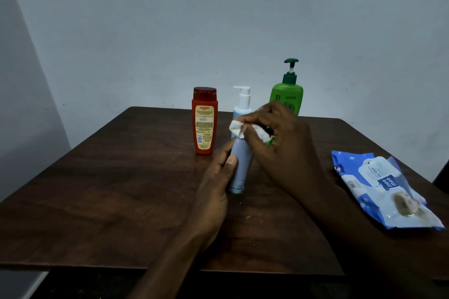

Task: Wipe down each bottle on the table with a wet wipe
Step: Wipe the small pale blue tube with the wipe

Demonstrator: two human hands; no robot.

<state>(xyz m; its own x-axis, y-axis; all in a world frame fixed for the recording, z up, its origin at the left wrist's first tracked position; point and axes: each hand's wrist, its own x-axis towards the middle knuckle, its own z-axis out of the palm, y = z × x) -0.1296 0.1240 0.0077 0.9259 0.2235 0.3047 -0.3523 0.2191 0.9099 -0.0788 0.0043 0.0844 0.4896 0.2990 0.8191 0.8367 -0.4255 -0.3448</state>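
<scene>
Blue bottle (240,165) gripped by left hand (217,187); right hand (279,145) pinches wet wipe (237,127).

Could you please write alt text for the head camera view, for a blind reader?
A left hand grips a pale blue pump bottle while the right hand holds a wet wipe against its upper part. A red bottle and a green pump bottle stand nearby on the dark table; a wipes packet lies at right.

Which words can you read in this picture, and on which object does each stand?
"Karthika": red plastic bottle, cream label; small print below unreadable.
"mee mee": blue-and-white wet wipe pack, upside down.
Blurred, unreadable: lettering on green pump bottle.
None visible: pale blue pump bottle.
</scene>
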